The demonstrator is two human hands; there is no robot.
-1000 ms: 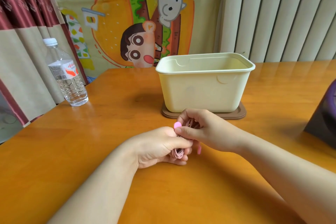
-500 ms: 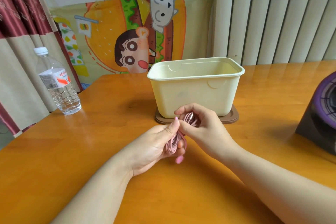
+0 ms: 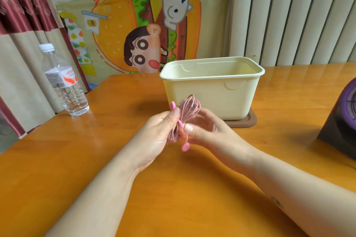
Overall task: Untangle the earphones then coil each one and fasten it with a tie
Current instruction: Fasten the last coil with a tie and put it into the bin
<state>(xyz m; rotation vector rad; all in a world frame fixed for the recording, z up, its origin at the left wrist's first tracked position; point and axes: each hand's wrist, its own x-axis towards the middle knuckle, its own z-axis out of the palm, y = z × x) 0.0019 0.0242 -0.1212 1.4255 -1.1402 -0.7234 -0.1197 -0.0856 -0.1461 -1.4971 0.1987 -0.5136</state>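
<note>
Left hand (image 3: 156,136) grips the coiled pink earphone cable (image 3: 185,111), raised above the wooden table (image 3: 173,188). Right hand (image 3: 208,132) pinches the same bundle, thumb in front and fingers behind, blurred. A pink tie (image 3: 185,146) crosses the coil with both ends sticking out free.

Judgement: coiling is done on this one, fastening is not finished. Behind stands a cream container (image 3: 212,94); its contents are hidden, so any other earphones are unaccounted for.
</note>
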